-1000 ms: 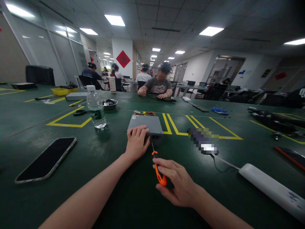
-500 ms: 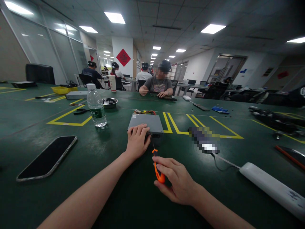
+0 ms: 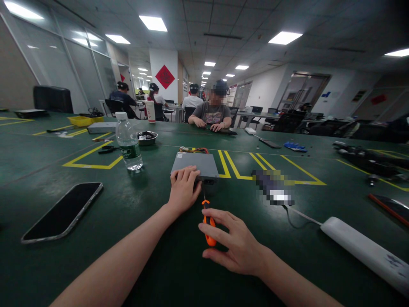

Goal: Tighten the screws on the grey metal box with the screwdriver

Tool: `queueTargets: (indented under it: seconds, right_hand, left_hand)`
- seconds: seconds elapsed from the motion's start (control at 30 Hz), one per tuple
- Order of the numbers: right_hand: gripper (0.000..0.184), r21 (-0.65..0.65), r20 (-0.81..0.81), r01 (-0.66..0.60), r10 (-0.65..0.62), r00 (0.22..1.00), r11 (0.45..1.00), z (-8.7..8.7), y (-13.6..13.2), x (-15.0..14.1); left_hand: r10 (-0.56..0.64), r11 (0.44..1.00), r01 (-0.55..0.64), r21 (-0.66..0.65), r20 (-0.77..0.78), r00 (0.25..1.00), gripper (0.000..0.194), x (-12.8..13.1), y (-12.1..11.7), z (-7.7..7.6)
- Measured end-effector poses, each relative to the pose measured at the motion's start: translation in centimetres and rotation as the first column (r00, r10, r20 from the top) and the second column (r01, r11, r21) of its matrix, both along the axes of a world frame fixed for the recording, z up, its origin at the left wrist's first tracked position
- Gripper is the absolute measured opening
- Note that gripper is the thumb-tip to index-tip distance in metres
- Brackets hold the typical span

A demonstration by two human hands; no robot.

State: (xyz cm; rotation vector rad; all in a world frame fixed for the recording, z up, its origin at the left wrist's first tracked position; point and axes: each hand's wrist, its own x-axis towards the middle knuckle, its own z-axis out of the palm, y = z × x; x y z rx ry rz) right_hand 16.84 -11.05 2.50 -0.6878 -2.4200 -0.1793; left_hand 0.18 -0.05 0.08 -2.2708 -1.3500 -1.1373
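A flat grey metal box lies on the green table, with coloured wires at its far edge. My left hand rests on the box's near left corner, fingers curled over it and pressing it down. My right hand grips the orange and black handle of a small screwdriver. The screwdriver's thin shaft points away from me at the near face of the box, its tip close to or touching that face.
A black phone lies at the left, a water bottle behind it. A white power strip with its cable lies at the right. A metal bowl and tools sit further back. Several people sit at the far side.
My right hand has shifted left and forward with the screwdriver, bringing its tip nearer the box's near face. My left hand has stayed on the box.
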Motion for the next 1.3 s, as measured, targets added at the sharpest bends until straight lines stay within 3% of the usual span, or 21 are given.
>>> queueTargets:
  seconds: [0.23,0.43,0.57,0.67,0.83,0.93,1.03,1.17,1.3]
  right_hand:
    - [0.028,0.023,-0.025,-0.028,0.029,0.999,0.999,0.2,-0.3,-0.2]
    - [0.028,-0.049,-0.093,-0.020,0.015,0.996,0.999,-0.1,-0.4,-0.2]
    - [0.034,-0.078,-0.009,-0.016,0.015,1.000,0.997,0.1,-0.5,-0.2]
    - [0.030,-0.033,0.029,-0.002,0.003,1.000,0.999,0.1,-0.4,-0.3]
    - [0.025,0.060,-0.070,-0.011,0.015,0.997,0.998,-0.7,0.1,-0.4]
    - [0.029,0.007,-0.120,-0.017,0.017,0.993,1.000,-0.8,0.1,-0.3]
    - [0.033,-0.020,-0.057,0.009,-0.010,0.998,1.000,-0.3,-0.2,-0.4]
    - [0.027,0.085,0.072,0.025,-0.031,0.997,0.996,0.3,-0.4,-0.7]
    - [0.025,0.221,0.041,0.048,-0.058,0.997,0.974,-0.1,-0.3,-0.7]
  left_hand:
    - [-0.009,1.000,0.009,-0.003,0.011,1.000,0.024,0.0,-0.1,0.2]
    - [-0.005,1.000,0.005,-0.008,0.004,1.000,0.025,0.1,-0.2,0.2]
    - [-0.002,1.000,0.002,-0.004,-0.002,1.000,0.024,0.0,-0.2,0.2]
    - [-0.001,1.000,0.001,-0.003,-0.005,1.000,0.025,0.0,-0.1,0.2]
    - [-0.002,1.000,0.002,-0.002,-0.011,1.000,0.024,0.0,-0.1,0.2]
    - [-0.004,1.000,0.004,-0.002,-0.008,1.000,0.024,0.0,0.0,0.2]
    - [-0.001,1.000,0.001,-0.004,-0.004,1.000,0.024,0.0,-0.1,0.1]
    - [-0.002,1.000,0.002,-0.010,0.001,1.000,0.024,0.0,-0.2,0.2]
    - [-0.010,1.000,0.010,-0.016,-0.003,1.000,0.024,0.0,-0.4,0.5]
